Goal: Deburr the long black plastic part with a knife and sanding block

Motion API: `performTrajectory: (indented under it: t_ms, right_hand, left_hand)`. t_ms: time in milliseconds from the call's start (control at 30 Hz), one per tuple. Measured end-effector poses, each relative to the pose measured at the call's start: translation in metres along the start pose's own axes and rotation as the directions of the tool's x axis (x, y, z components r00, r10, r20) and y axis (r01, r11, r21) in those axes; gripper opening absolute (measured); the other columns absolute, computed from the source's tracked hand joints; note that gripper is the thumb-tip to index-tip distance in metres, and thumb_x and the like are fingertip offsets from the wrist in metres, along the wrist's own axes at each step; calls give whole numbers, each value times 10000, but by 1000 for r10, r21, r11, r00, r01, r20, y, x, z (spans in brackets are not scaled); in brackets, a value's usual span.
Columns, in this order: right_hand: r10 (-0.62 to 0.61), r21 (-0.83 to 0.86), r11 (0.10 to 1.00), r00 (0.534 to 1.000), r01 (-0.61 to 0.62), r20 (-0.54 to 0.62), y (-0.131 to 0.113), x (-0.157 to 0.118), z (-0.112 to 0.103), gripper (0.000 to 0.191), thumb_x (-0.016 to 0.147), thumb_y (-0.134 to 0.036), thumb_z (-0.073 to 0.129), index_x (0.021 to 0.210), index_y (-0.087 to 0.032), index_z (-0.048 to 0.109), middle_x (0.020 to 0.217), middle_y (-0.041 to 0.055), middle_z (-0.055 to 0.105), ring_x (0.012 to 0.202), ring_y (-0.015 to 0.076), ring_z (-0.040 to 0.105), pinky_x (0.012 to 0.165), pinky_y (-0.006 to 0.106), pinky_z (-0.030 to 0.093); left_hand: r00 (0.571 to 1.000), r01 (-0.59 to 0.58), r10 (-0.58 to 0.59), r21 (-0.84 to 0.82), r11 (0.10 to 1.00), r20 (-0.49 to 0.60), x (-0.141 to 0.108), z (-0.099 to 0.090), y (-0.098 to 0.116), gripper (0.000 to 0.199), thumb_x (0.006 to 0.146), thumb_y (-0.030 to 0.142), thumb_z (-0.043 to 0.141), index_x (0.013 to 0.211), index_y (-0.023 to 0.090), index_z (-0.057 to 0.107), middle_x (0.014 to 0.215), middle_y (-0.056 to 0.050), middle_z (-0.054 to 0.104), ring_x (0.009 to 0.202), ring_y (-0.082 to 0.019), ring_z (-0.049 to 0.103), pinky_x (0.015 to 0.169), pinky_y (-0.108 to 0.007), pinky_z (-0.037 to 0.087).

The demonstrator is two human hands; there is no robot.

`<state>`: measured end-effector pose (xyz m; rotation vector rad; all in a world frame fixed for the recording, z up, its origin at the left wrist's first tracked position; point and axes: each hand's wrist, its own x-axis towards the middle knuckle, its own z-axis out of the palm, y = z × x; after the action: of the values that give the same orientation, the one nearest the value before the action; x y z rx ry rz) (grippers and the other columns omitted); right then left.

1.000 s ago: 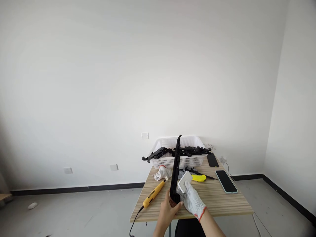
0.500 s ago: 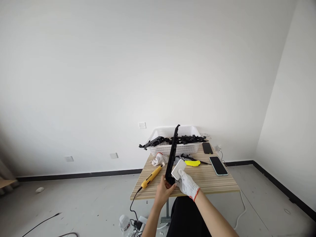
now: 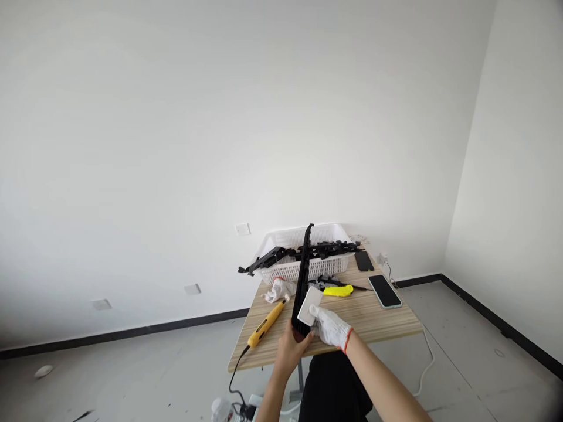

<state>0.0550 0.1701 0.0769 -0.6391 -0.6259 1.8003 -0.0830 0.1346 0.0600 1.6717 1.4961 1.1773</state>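
My bare left hand (image 3: 291, 347) is closed round the lower end of a long black plastic strip (image 3: 302, 274), which stands tilted up over the table's front part. In a white knit glove with a red cuff, my right hand (image 3: 331, 327) grips a flat white rectangular block (image 3: 310, 305). The block lies against or just in front of the strip's lower right side; whether they touch I cannot tell. Left of the strip are a yellow corded pen-shaped tool (image 3: 266, 323) and a crumpled white glove (image 3: 280, 289). A yellow-handled cutter (image 3: 338, 291) lies to the right.
Behind my hands, a white plastic basket (image 3: 281, 272) holds several black plastic parts (image 3: 328, 249). Two phones, a light-cased one (image 3: 385, 291) and a black one (image 3: 364, 261), lie on the right of the wooden table (image 3: 369, 322). The yellow tool's cord hangs off the left edge.
The white block has shifted slightly left and down, now more in front of the black strip's lower end. My view has turned a little to the right.
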Motion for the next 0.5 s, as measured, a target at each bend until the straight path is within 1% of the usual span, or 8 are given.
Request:
performTrajectory:
  t_ms: [67,133,200,233,300,400,500]
  right_hand:
    - [16,-6,1000,1000,-16,-16,3,-3,-3,321,926,-363,600,1174,-160,604,1158,73,631,970,220,643,814,400,551]
    - [20,-7,1000,999,-20,-30,8,-5,-5,283,926,-349,604,1124,-149,621,1094,75,664,916,192,659,798,385,551]
    - [17,-9,1000,999,-17,-43,12,-7,-4,231,906,-332,630,1036,-143,659,1003,78,706,892,203,672,790,340,538]
    - [12,-12,1000,999,-12,-49,14,-8,-2,230,904,-330,632,1035,-143,660,1003,78,707,895,205,672,794,340,536]
    - [-2,-25,1000,998,1,-56,17,-11,4,271,913,-338,620,1104,-146,637,1082,82,679,937,209,659,816,372,541]
    - [-29,-54,998,998,26,-61,18,-17,14,348,928,-349,599,1224,-168,575,1216,92,604,1013,224,628,845,433,542]
    - [-59,-74,996,996,54,-72,17,-26,16,363,927,-349,599,1243,-172,565,1243,95,588,1039,236,618,859,442,537]
  left_hand:
    - [999,-4,5,-31,1000,36,-1,-3,3,612,665,634,708,1010,178,490,583,34,581,534,-212,608,508,-283,411]
    - [997,7,-2,-71,997,75,-1,-6,4,658,663,598,727,1089,176,456,644,23,623,556,-207,634,528,-283,444]
    - [996,23,-15,-92,995,93,0,-8,2,667,692,580,710,1141,186,414,746,-3,668,574,-196,658,535,-281,472]
    - [994,30,-19,-101,994,105,0,-8,1,656,702,565,709,1145,189,403,763,-7,676,565,-191,662,535,-281,483]
    - [992,40,-26,-119,992,120,2,-9,-2,630,709,539,717,1127,190,398,728,1,672,550,-191,665,524,-278,493]
    - [991,49,-31,-139,989,130,4,-9,-4,585,707,519,734,1065,190,411,624,22,646,517,-198,656,494,-270,485]
    - [991,48,-31,-137,989,129,4,-9,-4,529,719,486,740,1027,194,424,580,30,637,494,-194,644,493,-265,472]
